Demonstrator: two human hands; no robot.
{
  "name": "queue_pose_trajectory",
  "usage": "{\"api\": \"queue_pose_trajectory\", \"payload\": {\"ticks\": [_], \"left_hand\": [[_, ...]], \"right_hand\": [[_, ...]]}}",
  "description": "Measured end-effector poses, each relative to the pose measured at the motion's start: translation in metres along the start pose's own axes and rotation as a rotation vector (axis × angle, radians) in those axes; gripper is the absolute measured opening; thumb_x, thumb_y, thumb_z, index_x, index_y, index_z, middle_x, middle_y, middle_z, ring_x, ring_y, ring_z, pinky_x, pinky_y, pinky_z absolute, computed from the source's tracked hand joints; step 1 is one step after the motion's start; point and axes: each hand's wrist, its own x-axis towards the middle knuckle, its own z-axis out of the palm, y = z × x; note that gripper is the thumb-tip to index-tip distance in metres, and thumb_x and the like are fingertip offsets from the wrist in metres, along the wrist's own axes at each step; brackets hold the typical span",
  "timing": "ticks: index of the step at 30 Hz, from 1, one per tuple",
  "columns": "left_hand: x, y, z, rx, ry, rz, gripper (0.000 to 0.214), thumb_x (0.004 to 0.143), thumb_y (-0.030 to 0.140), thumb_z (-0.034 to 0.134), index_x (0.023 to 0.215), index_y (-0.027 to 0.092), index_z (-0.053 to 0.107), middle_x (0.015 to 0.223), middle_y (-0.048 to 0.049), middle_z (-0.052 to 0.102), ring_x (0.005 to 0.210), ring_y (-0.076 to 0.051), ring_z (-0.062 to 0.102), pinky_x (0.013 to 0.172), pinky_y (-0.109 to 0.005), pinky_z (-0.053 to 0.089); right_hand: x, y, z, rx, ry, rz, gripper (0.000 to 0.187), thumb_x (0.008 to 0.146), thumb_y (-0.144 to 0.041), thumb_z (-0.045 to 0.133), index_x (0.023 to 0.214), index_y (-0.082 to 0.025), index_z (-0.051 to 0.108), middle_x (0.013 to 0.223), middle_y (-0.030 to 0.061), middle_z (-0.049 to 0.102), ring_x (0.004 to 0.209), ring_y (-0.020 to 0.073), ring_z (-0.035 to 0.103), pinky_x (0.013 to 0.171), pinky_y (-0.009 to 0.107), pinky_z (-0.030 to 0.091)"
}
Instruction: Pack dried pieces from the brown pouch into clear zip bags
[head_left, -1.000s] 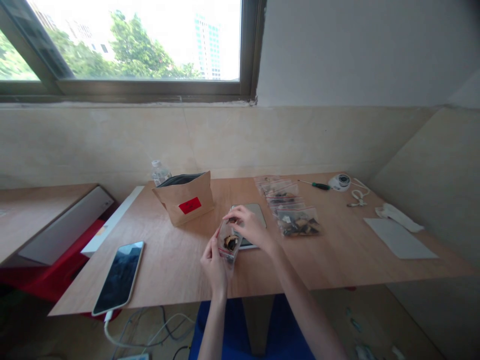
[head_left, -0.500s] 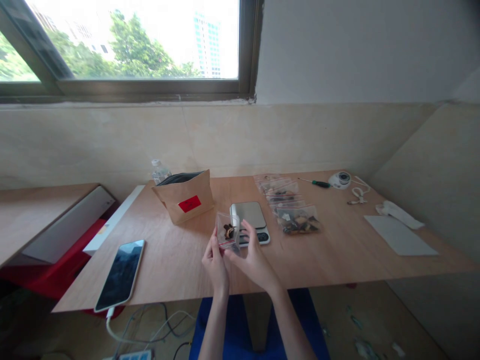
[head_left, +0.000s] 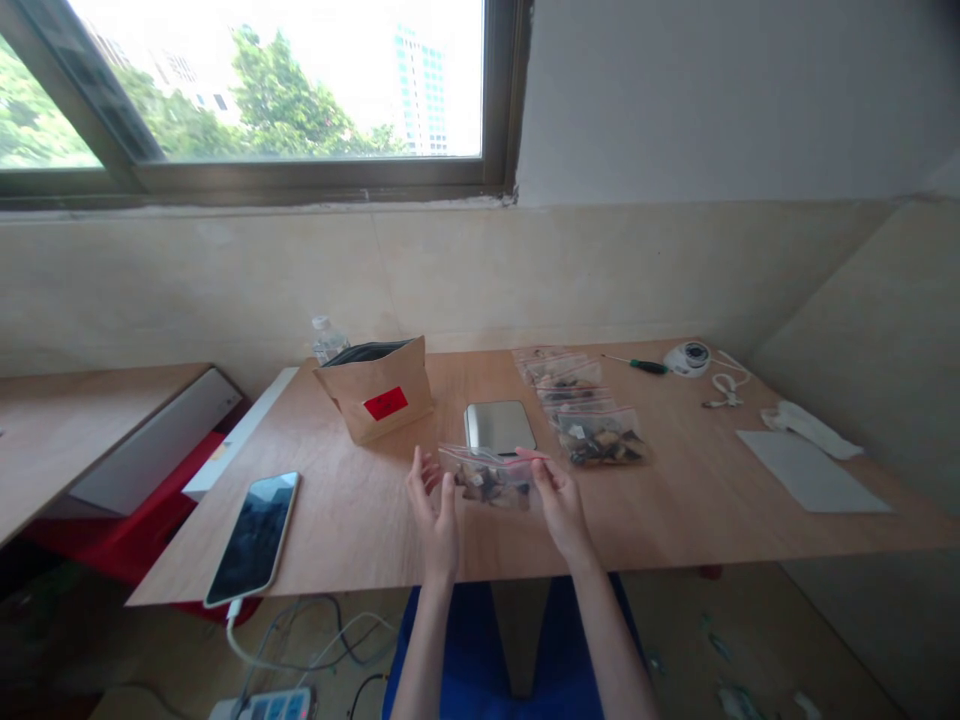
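Observation:
A clear zip bag [head_left: 491,485] with dark and tan dried pieces inside hangs level over the near part of the table. My right hand [head_left: 562,505] pinches its red-lined top at the right corner. My left hand [head_left: 435,505] is beside the bag's left edge, fingers apart and curved; whether it touches the plastic is hard to tell. Just behind the bag is a kitchen scale [head_left: 499,422] with a metal plate, its front part hidden by the bag. To the right, several similar filled zip bags [head_left: 600,440] lie overlapping in a row.
A brown paper pouch [head_left: 379,395] with a red label stands open at the left, a plastic bottle [head_left: 328,340] behind it. A phone [head_left: 255,538] on a cable lies front left. On the right are a screwdriver [head_left: 645,366], a white camera [head_left: 686,358] and a white sheet [head_left: 810,472].
The bag has turned from upright to lengthwise, its top edge now stretched sideways. My right hand has moved right to its corner, and my left hand's fingers have opened.

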Motion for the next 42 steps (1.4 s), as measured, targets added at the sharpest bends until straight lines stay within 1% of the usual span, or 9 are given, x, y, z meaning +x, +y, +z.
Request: {"api": "queue_pose_trajectory", "payload": {"ticks": [4, 7, 12, 15, 20, 26, 31, 34, 42], "left_hand": [[0.003, -0.009, 0.001, -0.108, -0.172, -0.115, 0.044, 0.084, 0.04, 0.055, 0.123, 0.02, 0.055, 0.124, -0.0093, 0.057, 0.111, -0.022, 0.054, 0.094, -0.034, 0.042], [0.0, -0.015, 0.007, -0.144, -0.202, -0.153, 0.036, 0.084, 0.041, 0.054, 0.107, 0.016, 0.064, 0.108, -0.0095, 0.066, 0.101, -0.022, 0.06, 0.087, -0.031, 0.046], [0.001, -0.028, 0.01, -0.094, -0.112, -0.163, 0.03, 0.081, 0.041, 0.058, 0.089, 0.014, 0.069, 0.089, -0.0069, 0.07, 0.088, -0.019, 0.062, 0.079, -0.027, 0.046], [0.004, -0.031, 0.008, -0.071, -0.087, -0.144, 0.029, 0.08, 0.04, 0.059, 0.088, 0.014, 0.069, 0.087, -0.0066, 0.07, 0.085, -0.019, 0.062, 0.077, -0.027, 0.046], [0.009, -0.033, 0.012, -0.074, -0.084, -0.147, 0.03, 0.079, 0.04, 0.059, 0.089, 0.014, 0.069, 0.087, -0.0064, 0.069, 0.083, -0.018, 0.061, 0.076, -0.027, 0.045], [0.015, -0.039, 0.017, -0.077, -0.066, -0.168, 0.031, 0.076, 0.042, 0.062, 0.088, 0.014, 0.068, 0.084, -0.0057, 0.069, 0.078, -0.017, 0.061, 0.071, -0.026, 0.045], [0.014, -0.04, 0.014, -0.089, -0.071, -0.167, 0.031, 0.076, 0.043, 0.062, 0.087, 0.014, 0.067, 0.083, -0.0058, 0.068, 0.077, -0.017, 0.061, 0.069, -0.025, 0.045], [0.014, -0.043, 0.013, -0.098, -0.066, -0.158, 0.031, 0.076, 0.043, 0.062, 0.086, 0.014, 0.066, 0.084, -0.0061, 0.067, 0.079, -0.017, 0.061, 0.07, -0.025, 0.045], [0.014, -0.048, 0.013, -0.101, -0.07, -0.166, 0.03, 0.075, 0.042, 0.062, 0.084, 0.013, 0.062, 0.077, -0.0048, 0.065, 0.068, -0.015, 0.059, 0.062, -0.024, 0.044]], "right_hand": [[0.004, 0.013, -0.014, -0.011, -0.051, -0.014, 0.039, 0.088, -0.047, 0.048, 0.113, -0.022, 0.063, 0.093, 0.0064, 0.073, 0.088, 0.0214, 0.068, 0.083, 0.035, 0.052], [0.008, 0.028, -0.017, -0.103, -0.072, -0.058, 0.039, 0.088, -0.046, 0.047, 0.118, -0.023, 0.061, 0.102, 0.0068, 0.071, 0.093, 0.0212, 0.066, 0.086, 0.035, 0.05], [0.011, 0.05, -0.024, -0.278, 0.214, -0.156, 0.037, 0.087, -0.047, 0.046, 0.1, -0.02, 0.068, 0.084, 0.0072, 0.072, 0.075, 0.0202, 0.066, 0.067, 0.03, 0.053], [0.012, 0.055, -0.028, -0.307, 0.252, -0.151, 0.037, 0.086, -0.048, 0.047, 0.09, -0.018, 0.068, 0.073, 0.0063, 0.07, 0.064, 0.0185, 0.063, 0.058, 0.028, 0.05], [0.015, 0.063, -0.03, -0.229, 0.327, -0.08, 0.037, 0.079, -0.051, 0.056, 0.084, -0.016, 0.066, 0.071, 0.0066, 0.069, 0.063, 0.0186, 0.061, 0.054, 0.026, 0.047], [0.019, 0.067, -0.032, -0.176, 0.364, -0.042, 0.038, 0.077, -0.051, 0.058, 0.086, -0.015, 0.063, 0.065, 0.0038, 0.065, 0.055, 0.0157, 0.056, 0.051, 0.025, 0.044], [0.019, 0.065, -0.031, -0.277, 0.366, -0.055, 0.044, 0.082, -0.054, 0.049, 0.092, -0.014, 0.064, 0.07, 0.006, 0.066, 0.053, 0.0153, 0.053, 0.054, 0.028, 0.046], [0.019, 0.066, -0.03, -0.32, 0.344, -0.079, 0.045, 0.085, -0.054, 0.043, 0.094, -0.014, 0.062, 0.075, 0.008, 0.067, 0.062, 0.0183, 0.058, 0.062, 0.03, 0.048], [0.018, 0.067, -0.03, -0.319, 0.365, -0.116, 0.038, 0.084, -0.052, 0.046, 0.089, -0.017, 0.059, 0.081, 0.0085, 0.067, 0.075, 0.021, 0.062, 0.072, 0.033, 0.048]]}}
